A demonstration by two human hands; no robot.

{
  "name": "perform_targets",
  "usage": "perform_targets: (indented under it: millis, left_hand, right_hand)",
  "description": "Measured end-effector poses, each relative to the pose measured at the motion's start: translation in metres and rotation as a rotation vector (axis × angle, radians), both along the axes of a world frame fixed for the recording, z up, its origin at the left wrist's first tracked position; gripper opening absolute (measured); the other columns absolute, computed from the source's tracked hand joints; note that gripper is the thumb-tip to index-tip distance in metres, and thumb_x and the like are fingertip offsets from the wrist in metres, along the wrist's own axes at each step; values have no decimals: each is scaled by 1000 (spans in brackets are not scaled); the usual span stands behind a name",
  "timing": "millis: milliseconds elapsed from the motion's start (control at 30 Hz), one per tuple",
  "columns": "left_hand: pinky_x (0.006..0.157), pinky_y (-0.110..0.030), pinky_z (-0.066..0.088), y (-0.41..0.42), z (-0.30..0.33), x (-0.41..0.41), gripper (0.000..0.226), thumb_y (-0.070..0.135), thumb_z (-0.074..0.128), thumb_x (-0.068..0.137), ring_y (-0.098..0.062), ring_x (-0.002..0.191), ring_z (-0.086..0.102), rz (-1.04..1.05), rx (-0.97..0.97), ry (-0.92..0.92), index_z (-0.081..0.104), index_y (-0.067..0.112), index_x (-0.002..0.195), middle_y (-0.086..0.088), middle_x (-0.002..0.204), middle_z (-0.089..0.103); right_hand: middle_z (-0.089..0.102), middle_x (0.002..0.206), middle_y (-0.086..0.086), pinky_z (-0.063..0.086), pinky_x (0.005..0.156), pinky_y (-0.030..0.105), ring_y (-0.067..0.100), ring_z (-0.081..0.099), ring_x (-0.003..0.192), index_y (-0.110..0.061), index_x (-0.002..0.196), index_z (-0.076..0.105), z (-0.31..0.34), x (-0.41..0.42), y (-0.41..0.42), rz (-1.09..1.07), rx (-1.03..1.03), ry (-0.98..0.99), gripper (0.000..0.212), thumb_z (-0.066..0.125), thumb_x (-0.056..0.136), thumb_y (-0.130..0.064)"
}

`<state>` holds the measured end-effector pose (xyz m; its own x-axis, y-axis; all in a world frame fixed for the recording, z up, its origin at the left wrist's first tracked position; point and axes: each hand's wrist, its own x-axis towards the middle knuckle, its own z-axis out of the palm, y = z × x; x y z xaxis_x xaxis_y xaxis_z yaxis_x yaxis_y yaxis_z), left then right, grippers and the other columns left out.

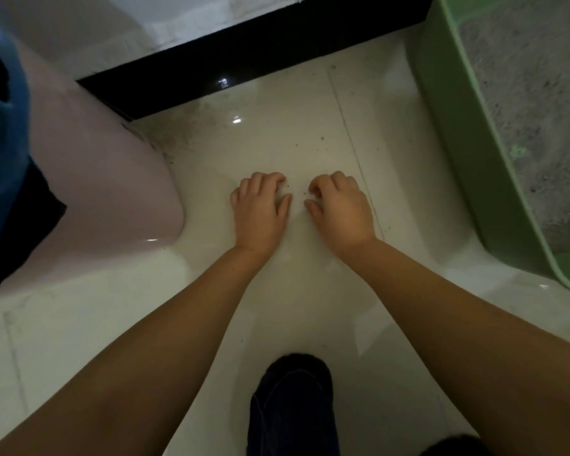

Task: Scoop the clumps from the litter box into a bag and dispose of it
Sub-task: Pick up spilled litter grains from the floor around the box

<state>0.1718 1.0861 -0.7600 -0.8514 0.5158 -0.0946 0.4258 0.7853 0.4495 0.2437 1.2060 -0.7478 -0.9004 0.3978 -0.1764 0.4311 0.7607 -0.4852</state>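
Litter box [454, 133], green, holds grey litter [520, 103] at right.

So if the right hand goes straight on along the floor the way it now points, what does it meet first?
Probably only scattered litter grains on the floor tile, then the black baseboard; the right hand points away from the green litter box.

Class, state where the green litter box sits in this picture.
In the head view, the green litter box stands on the tiled floor at the right edge, right of the right hand.
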Motion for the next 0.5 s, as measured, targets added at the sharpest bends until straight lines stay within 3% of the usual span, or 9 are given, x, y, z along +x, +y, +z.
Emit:
perform_targets:
  millis: [267, 500]
  left_hand:
    - [74, -28, 25, 11, -8, -7, 28, 34, 45, 82, -27, 86, 56, 84, 78, 52, 65, 14, 85, -5, 88, 62]
    - [76, -31, 27, 13, -6, -8, 36, 35, 38, 83, -31, 88, 55, 69, 57, 68, 65, 11, 82, -9, 89, 62]
  right_hand:
    - [60, 101, 14, 39, 75, 39, 34, 54, 95, -9, 103, 63, -5, -9, -4, -30, 61, 51, 19, 57, 90, -21]
    - [60, 97, 16, 32, 69, 36, 35, 54, 92, -4, 95, 64, -6, -13, -5, -30, 89, 64, 15, 52, 92, -13]
